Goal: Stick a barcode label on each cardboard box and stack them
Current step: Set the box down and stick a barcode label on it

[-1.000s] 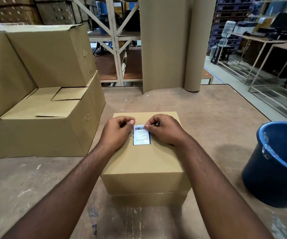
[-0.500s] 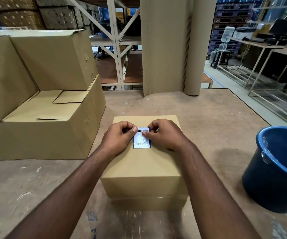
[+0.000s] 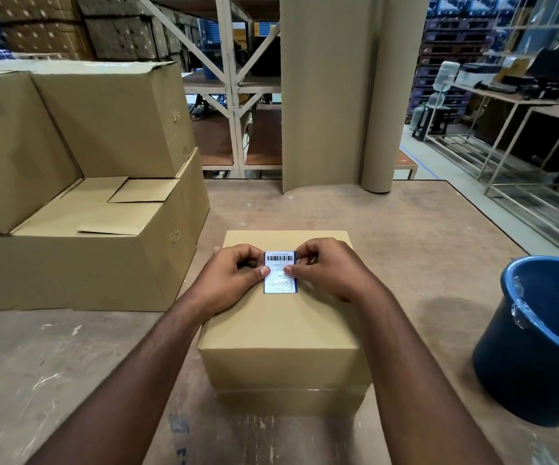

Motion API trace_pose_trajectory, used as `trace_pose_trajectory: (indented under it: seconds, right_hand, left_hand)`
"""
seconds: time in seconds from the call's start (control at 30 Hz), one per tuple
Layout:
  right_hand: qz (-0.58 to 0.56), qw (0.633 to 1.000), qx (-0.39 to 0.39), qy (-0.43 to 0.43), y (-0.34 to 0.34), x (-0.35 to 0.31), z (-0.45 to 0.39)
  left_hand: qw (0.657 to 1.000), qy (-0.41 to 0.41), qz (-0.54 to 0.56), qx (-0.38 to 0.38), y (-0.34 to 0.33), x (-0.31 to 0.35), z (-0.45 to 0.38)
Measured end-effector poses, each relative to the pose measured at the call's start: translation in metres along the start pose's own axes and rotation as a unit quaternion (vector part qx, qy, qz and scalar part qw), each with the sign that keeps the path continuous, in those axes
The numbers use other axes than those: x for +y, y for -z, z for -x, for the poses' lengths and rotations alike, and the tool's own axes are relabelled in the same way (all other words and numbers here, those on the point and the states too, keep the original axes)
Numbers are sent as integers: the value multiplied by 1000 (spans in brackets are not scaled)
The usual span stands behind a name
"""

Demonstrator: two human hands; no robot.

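Tabletop unchanged; both thumbs have slid down the barcode label (image 3: 280,272), each grip curled, pressing it.

Barcode label (image 3: 280,272) on box (image 3: 283,325): print seemingly too small to read.

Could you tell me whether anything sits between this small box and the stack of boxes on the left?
Nothing visible does. Bare table lies between the small box and the stack; the blue bucket stands on the opposite side.

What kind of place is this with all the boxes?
Probably a warehouse packing area: stacked cardboard boxes sit on a worktable, tall storage racks stand behind, and a barcode label lies on a small box.
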State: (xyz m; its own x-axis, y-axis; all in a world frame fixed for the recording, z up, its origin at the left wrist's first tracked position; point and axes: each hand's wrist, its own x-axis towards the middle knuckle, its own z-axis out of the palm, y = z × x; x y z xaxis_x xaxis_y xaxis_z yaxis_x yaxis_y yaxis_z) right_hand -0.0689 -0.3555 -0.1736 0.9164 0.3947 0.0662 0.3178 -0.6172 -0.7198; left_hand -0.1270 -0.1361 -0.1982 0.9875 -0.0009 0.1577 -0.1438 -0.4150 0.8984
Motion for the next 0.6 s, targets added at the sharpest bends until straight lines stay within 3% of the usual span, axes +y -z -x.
trace_pose_trajectory:
  seconds: [0.13,0.3,0.5,0.6]
  right_hand:
    - [38,999,8,-21,-10,-3,13]
    - [-24,999,45,-7,-16,2,18]
    - [-226,973,28,28,-10,1,29]
    - [-306,952,14,21,-4,-4,34]
  left_hand:
    - [997,-52,-54,7,2,-7,0]
    - [995,-78,-48,30,-2,-3,2]
    - [997,-64,-32,4,-4,11,6]
    - [995,-29,85,32,-5,17,8]
